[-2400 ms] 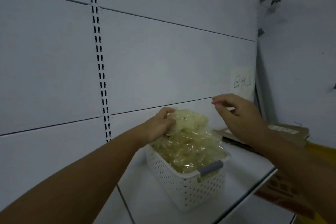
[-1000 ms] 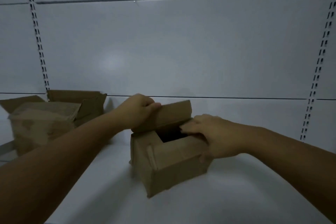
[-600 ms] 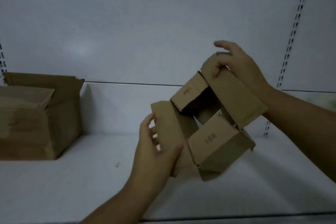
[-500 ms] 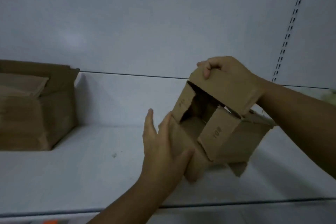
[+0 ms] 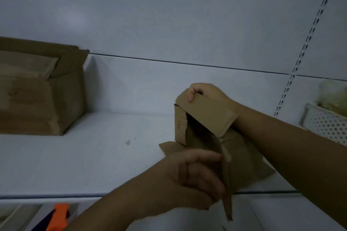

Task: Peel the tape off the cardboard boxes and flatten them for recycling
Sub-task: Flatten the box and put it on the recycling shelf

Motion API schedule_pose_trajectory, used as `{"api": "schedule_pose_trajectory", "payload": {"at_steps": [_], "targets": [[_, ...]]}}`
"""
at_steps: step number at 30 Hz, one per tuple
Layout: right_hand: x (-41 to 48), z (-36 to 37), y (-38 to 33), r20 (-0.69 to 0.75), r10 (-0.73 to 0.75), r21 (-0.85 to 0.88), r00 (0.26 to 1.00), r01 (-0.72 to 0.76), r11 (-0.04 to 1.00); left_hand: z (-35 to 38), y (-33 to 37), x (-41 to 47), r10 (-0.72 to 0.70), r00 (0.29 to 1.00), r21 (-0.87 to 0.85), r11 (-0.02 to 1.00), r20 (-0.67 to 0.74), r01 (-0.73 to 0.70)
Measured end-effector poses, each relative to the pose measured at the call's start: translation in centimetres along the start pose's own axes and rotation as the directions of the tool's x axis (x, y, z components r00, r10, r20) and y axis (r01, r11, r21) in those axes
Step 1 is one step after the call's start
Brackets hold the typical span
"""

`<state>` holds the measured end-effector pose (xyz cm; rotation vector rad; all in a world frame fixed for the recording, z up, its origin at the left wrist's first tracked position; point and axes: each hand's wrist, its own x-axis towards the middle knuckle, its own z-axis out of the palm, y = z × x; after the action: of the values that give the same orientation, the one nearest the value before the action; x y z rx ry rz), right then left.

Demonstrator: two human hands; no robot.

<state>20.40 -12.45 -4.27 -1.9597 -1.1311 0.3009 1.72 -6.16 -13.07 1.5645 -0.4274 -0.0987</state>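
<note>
A small brown cardboard box point(image 5: 210, 118), opened out with its flaps loose, rests on the white shelf point(image 5: 93, 159). My right hand point(image 5: 206, 93) grips the far top flap, fingers curled over its edge. Nearer the shelf's front edge my left hand point(image 5: 199, 172) is blurred; it holds the near flap, which hangs down past that edge. A larger open cardboard box point(image 5: 41, 88) stands at the left of the shelf, apart from both hands.
A white perforated basket point(image 5: 326, 124) with crumpled yellowish tape in it sits at the far right. An orange-handled tool point(image 5: 58, 217) lies on the lower level at the bottom left. A slotted upright point(image 5: 308, 43) runs up the back panel on the right.
The small box has come down from mid-air onto the shelf and is partly collapsed. My left hand has shifted to the near flap. My right hand keeps hold of the top flap.
</note>
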Motion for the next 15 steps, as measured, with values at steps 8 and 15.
{"api": "schedule_pose_trajectory", "payload": {"at_steps": [8, 15], "targets": [[0.4, 0.6, -0.4, -0.025, -0.046, -0.056, 0.999, 0.044, 0.997, -5.8, -0.9, 3.0, 0.053, 0.648, 0.359, 0.865, -0.76, 0.351], [-2.0, -1.3, 1.9, 0.065, -0.182, -0.448, 0.981, 0.192, 0.873, -8.9, -2.0, 7.4, 0.058, 0.653, 0.228, 0.957, -0.755, 0.18]]}}
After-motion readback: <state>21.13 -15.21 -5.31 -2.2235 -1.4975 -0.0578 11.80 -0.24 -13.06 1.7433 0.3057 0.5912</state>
